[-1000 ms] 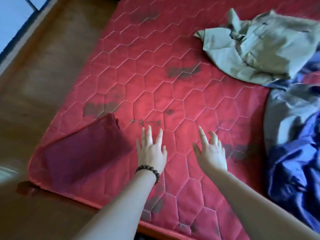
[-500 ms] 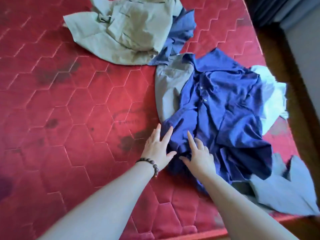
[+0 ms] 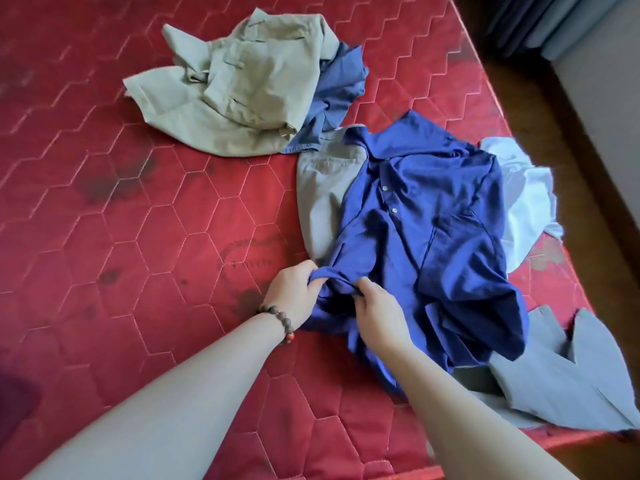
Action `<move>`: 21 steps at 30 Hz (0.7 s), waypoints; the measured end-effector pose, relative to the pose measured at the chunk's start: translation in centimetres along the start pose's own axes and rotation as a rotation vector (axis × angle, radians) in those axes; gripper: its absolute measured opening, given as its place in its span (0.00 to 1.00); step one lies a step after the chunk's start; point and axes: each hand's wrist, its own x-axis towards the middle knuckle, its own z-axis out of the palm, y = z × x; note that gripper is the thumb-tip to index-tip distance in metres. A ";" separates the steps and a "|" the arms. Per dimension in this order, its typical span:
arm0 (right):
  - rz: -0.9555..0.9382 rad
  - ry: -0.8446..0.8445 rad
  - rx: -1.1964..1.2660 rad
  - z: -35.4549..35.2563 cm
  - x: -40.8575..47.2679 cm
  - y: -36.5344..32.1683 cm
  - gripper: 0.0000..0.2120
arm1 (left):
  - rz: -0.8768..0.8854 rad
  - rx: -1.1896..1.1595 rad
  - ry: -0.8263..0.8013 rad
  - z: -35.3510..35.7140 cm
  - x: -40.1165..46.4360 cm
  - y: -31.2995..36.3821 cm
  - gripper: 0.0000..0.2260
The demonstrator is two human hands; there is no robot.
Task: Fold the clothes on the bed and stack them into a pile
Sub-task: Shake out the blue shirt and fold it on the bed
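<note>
A crumpled blue button shirt point(image 3: 433, 230) lies on the red mattress point(image 3: 156, 220), right of centre. My left hand point(image 3: 291, 294), with a bead bracelet on the wrist, grips the shirt's near left edge. My right hand point(image 3: 375, 308) grips the same bunched edge just beside it. Under the shirt lies a grey garment point(image 3: 322, 188). Crumpled khaki trousers point(image 3: 242, 84) sit further back, partly on a second blue garment point(image 3: 332, 98). A white garment point(image 3: 526, 195) pokes out at the right, and a grey-blue garment point(image 3: 568, 382) lies at the near right corner.
The mattress ends at the right and at the near edge, with a brown wooden floor point(image 3: 571, 133) beyond. A dark red folded cloth point(image 3: 14, 403) shows at the lower left edge. A curtain point(image 3: 540, 19) hangs at the top right.
The view swung right from the folded red cloth to the pile. Both hands, flat and open before, reached the blue shirt and now curl round its near edge.
</note>
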 end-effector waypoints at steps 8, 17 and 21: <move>-0.189 0.129 0.058 -11.2 -4.7 -10.5 0.10 | 0.214 0.056 0.047 -13.1 -4.0 10.3 0.16; -0.439 0.481 0.140 -27.4 -13.5 -25.3 0.16 | 0.558 0.089 0.213 -32.9 -13.1 27.4 0.17; -0.483 0.496 0.256 -30.1 -16.1 -30.1 0.10 | 0.666 0.049 0.346 -40.0 -16.6 32.8 0.18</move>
